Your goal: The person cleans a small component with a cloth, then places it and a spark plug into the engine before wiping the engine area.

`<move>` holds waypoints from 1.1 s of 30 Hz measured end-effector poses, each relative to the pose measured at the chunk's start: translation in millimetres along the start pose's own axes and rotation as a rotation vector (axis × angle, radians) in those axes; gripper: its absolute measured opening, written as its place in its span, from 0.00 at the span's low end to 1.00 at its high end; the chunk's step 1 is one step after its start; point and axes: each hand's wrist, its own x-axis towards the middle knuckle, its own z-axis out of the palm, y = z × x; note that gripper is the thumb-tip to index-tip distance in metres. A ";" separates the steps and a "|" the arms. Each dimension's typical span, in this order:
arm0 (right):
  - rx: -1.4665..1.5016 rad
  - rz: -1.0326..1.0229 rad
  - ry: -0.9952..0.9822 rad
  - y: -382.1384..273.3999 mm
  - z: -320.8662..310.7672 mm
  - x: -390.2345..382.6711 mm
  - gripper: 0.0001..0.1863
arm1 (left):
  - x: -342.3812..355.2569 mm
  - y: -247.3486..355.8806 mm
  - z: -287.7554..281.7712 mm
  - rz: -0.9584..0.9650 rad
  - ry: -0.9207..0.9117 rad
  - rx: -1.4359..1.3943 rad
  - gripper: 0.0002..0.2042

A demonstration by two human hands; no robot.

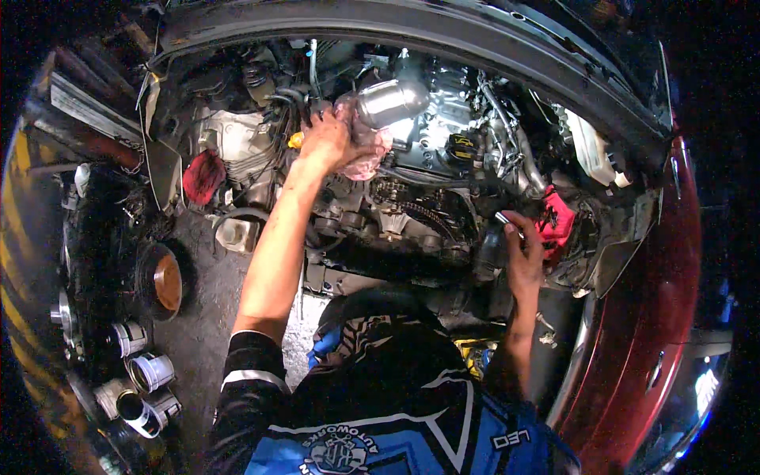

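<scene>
My left hand (326, 144) reaches into the engine bay, its fingers closed on a crumpled pink rag (364, 166). Right beside the rag, a shiny silver cylinder with a rounded end (393, 103) lies over the engine; I cannot tell whether the hand touches it. Below the rag, the engine's opened top shows a timing chain (423, 212) and metal parts. At the right front of the bay, my right hand (524, 257) grips a small, shiny metal cylinder (502, 218), most of it hidden by the fingers. A red cloth (556, 218) lies just beyond that hand.
Above the bay hangs the raised hood (396, 28). Another red cloth (204, 176) lies at the bay's left. On the left stand a round pan with brown contents (167, 281) and several white containers (150, 370). The red car body (633, 364) runs along the right.
</scene>
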 end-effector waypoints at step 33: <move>-0.640 -0.482 -0.309 -77.4 198.3 125.5 0.13 | -65.5 -134.6 0.7 0.025 0.168 -0.869 0.38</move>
